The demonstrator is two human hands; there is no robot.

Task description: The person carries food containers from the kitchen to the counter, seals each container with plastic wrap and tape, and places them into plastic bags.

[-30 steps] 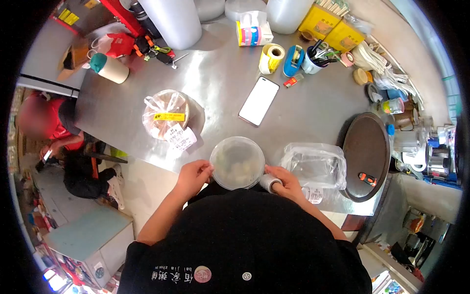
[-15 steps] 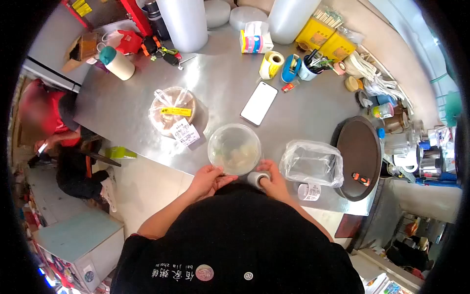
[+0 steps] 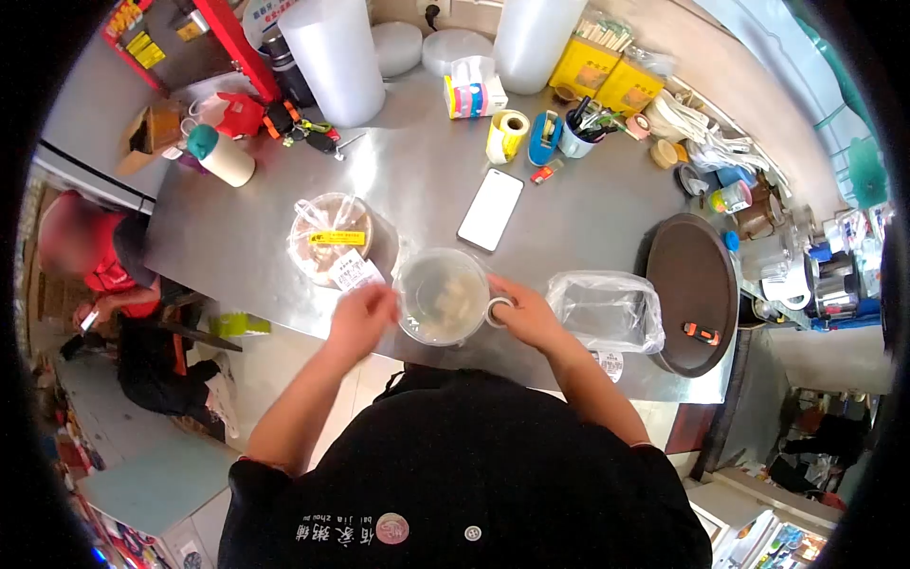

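Note:
A round clear-lidded container (image 3: 442,297) with pale food inside sits on the metal table near its front edge. At its left side is my left hand (image 3: 362,321), its fingers bent and blurred. My right hand (image 3: 523,311) is at the container's right side, its fingers wrapped on a roll of tape (image 3: 499,311). Further left stands a bagged round container (image 3: 332,254) with a yellow label and a white receipt (image 3: 356,272). To the right lies a clear rectangular container in a plastic bag (image 3: 607,311).
A white-screened phone (image 3: 490,210) lies beyond the container. Behind it stand a yellow label roll (image 3: 507,136), a blue tape dispenser (image 3: 544,138) and a pen cup (image 3: 578,138). A brown tray (image 3: 692,294) holds a cutter. A person in red (image 3: 118,256) sits at the left.
Both hands and the container have moved away from my body, further onto the table. My left hand has risen from the near rim to the container's left side; the tape roll stays in my right hand.

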